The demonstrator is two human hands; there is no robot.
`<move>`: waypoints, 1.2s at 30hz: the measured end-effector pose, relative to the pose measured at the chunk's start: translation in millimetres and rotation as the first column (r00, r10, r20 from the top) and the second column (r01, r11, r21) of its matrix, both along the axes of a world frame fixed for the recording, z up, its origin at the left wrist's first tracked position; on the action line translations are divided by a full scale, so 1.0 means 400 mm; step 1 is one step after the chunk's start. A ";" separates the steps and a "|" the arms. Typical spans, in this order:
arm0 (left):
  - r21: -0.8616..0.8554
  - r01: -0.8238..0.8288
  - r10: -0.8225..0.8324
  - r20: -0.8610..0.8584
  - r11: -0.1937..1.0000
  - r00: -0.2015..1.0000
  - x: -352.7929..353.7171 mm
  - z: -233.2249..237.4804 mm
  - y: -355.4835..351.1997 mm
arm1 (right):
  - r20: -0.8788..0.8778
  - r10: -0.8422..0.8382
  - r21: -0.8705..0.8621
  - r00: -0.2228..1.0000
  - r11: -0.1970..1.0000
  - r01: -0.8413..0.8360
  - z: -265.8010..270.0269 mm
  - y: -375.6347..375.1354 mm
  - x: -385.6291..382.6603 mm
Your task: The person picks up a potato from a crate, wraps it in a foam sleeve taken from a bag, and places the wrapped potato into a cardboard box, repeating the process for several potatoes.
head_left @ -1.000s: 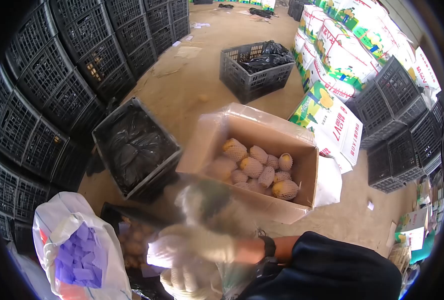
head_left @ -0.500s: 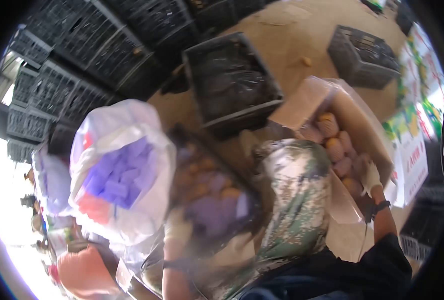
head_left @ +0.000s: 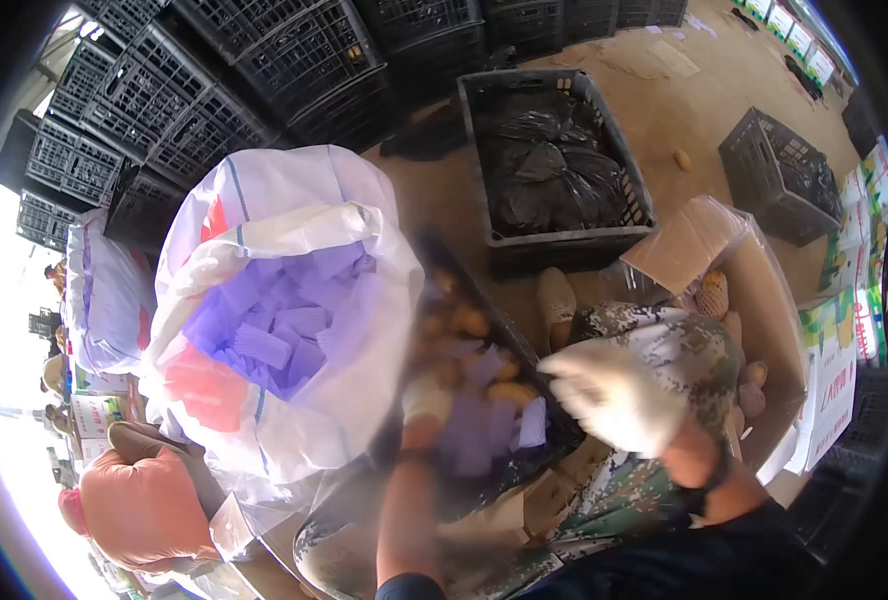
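Note:
My gloved left hand (head_left: 426, 400) reaches into the left side of a black crate (head_left: 509, 335) between my legs; its fingers are blurred and partly hidden. Inside that crate are yellow-orange fruit (head_left: 469, 322) that look like mangoes, and purple foam net sleeves (head_left: 469, 425). My gloved right hand (head_left: 614, 395), smeared by motion, is above my camouflage-clad knee, between the crate and an open cardboard box (head_left: 779, 330). Fruit in pinkish foam nets (head_left: 712, 295) lie in the box. A white woven sack (head_left: 384, 330) full of purple foam sleeves (head_left: 289, 325) stands left of the crate.
A black crate (head_left: 644, 215) holding a black plastic bag stands ahead, another crate (head_left: 764, 190) farther right. Stacked crates (head_left: 309, 70) line the back left. One fruit (head_left: 682, 160) lies on the floor. A person in an orange top (head_left: 149, 510) bends at lower left; printed cartons (head_left: 829, 400) stand at right.
My right hand has moved left, out of the cardboard box and over my knee. My left hand stays at the crate. The view has shifted, so the surroundings sit differently.

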State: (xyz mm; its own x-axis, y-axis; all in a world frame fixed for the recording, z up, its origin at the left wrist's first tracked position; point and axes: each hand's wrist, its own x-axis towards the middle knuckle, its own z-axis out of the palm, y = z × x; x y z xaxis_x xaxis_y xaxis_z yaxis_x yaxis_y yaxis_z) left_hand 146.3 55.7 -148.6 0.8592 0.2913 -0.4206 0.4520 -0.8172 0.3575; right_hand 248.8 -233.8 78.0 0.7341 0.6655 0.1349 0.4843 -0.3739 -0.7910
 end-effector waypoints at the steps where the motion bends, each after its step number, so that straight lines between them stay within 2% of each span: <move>1: -0.040 -0.020 0.022 0.051 0.999 0.998 0.018 -0.005 0.004 | -0.002 0.152 -0.213 0.988 0.966 -0.149 -0.062 0.089 0.003; 2: -0.075 -0.013 0.014 0.014 0.997 1.000 0.032 -0.022 0.013 | -0.001 0.272 -0.434 0.962 0.867 -0.246 -0.127 0.179 0.006; 3: -0.110 -0.007 0.004 -0.022 0.994 1.000 0.050 -0.041 0.025 | -0.026 0.386 -0.629 0.922 0.710 -0.315 -0.201 0.259 0.013; 4: -0.145 -0.001 -0.008 -0.061 0.989 0.998 0.061 -0.065 0.037 | -0.042 0.381 -0.681 0.923 0.665 -0.306 -0.300 0.328 0.013; 7: -0.046 0.176 -0.181 -0.146 0.983 0.973 0.087 -0.084 0.029 | -0.038 0.434 -0.812 0.900 0.512 -0.282 -0.538 0.413 -0.019; 8: -0.024 0.186 -0.188 -0.138 0.982 0.972 0.086 -0.104 0.026 | -0.038 0.465 -0.847 0.884 0.454 -0.275 -0.586 0.417 -0.037; 11: 0.043 0.197 -0.192 -0.103 0.980 0.976 0.085 -0.145 0.019 | -0.080 0.375 -0.883 0.924 0.403 -0.240 -0.662 0.396 -0.054; 12: 0.064 0.195 -0.188 -0.099 0.979 0.977 0.082 -0.157 0.015 | -0.112 0.393 -0.905 0.913 0.338 -0.256 -0.663 0.394 -0.049; 15: 0.129 0.192 -0.183 -0.075 0.973 0.980 0.080 -0.179 0.005 | -0.097 0.497 -0.864 0.862 0.388 -0.321 -0.635 0.363 -0.041; 18: 0.183 0.189 -0.183 -0.050 0.965 0.982 0.073 -0.198 0.006 | -0.480 0.230 -0.757 0.847 0.379 -0.532 -0.632 0.364 -0.096; 21: 0.232 0.185 -0.182 -0.033 0.955 0.983 0.050 -0.205 0.022 | -0.526 0.408 -0.490 0.746 0.572 -0.658 -0.723 0.326 -0.197; 24: 0.290 0.193 -0.195 -0.022 0.937 0.981 0.028 -0.211 0.039 | -0.466 0.561 -0.512 0.684 0.460 -0.726 -0.727 0.314 -0.219; 27: 0.178 0.254 -0.241 -0.090 0.951 0.966 0.031 -0.206 0.056 | -0.336 0.262 -0.730 0.905 0.534 -0.426 -0.603 0.330 -0.095; 28: 0.104 0.275 -0.261 -0.127 0.956 0.957 0.036 -0.201 0.062 | -0.159 0.300 -0.793 0.941 0.529 -0.302 -0.627 0.326 -0.075; 30: 0.108 0.362 -0.348 -0.129 0.926 0.929 0.061 -0.149 0.066 | 0.199 0.374 -0.845 0.906 0.534 -0.035 -0.698 0.315 -0.048; 32: 0.023 0.411 -0.395 -0.225 0.911 0.890 0.097 -0.126 0.057 | 0.122 0.463 -0.904 0.878 0.417 -0.095 -0.699 0.330 -0.055; 34: -0.043 0.381 -0.381 -0.215 0.924 0.899 0.129 -0.070 0.028 | -0.012 0.528 -0.936 0.849 0.293 -0.195 -0.687 0.363 -0.048; 36: -0.103 0.282 -0.293 -0.108 0.954 0.950 0.145 0.020 -0.021 | -0.203 0.558 -0.927 0.805 0.156 -0.342 -0.658 0.396 -0.018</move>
State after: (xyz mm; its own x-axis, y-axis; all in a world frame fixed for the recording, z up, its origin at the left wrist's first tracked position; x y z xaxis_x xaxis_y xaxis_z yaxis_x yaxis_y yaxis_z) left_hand 204.2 47.4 -140.7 0.8423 -0.0020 -0.5389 0.2466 -0.8877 0.3887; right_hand 241.5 -75.5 -185.4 0.2977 0.6237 -0.7227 0.9015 -0.4327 -0.0021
